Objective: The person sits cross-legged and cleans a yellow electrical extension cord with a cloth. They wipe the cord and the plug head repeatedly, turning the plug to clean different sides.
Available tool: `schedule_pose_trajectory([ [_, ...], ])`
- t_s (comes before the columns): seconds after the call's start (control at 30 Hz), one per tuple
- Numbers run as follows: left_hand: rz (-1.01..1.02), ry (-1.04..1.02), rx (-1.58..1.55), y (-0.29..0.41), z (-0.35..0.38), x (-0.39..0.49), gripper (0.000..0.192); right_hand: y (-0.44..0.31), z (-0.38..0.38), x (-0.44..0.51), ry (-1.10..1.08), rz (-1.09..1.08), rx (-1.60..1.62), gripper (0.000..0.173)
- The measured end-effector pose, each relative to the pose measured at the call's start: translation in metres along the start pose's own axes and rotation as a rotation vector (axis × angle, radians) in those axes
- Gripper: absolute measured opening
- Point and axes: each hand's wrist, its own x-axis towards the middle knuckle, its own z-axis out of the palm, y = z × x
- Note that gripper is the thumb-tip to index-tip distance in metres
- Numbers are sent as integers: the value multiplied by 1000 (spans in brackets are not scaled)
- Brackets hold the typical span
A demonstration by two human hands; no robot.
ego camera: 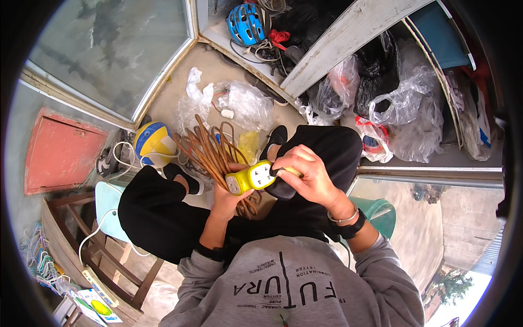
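Note:
A yellow power strip with white socket faces (260, 175) lies across my left hand (227, 201), whose fingers close around it and a bundled brown cable (208, 151). The cable's loops fan out beyond that hand and hang below it between my knees. My right hand (304, 173) is at the strip's right end, its thumb and forefinger pinching a small black piece (276, 171) against the socket face. Whether that piece is a plug or a part of the strip, I cannot tell. Something yellow shows under the right hand's fingers.
On the floor ahead lie clear plastic bags (247, 104) and a blue-yellow ball (155, 143). A blue helmet (246, 24) sits on a ledge beyond. Filled bags (408, 110) stand at the right. A wooden chair (102, 253) is at the left, a green bin (376, 214) by my right arm.

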Motion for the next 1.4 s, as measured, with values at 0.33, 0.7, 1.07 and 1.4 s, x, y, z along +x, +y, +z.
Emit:
schedule_pose_trajectory([
  [0.33, 59, -23, 20, -3, -3, 4, 50, -8, 5, 3, -15, -75, 10, 17],
  [0.7, 25, -36, 35, -1, -7, 3, 48, -25, 21, 17, -29, -91, 108, 13],
  [1.07, 61, 6, -6, 8, -7, 3, 50, 1, -3, -8, 158, 253, 346, 14],
  [1.4, 12, 12, 84, 2, -7, -1, 52, -18, 28, 19, 128, 162, 151, 14],
])
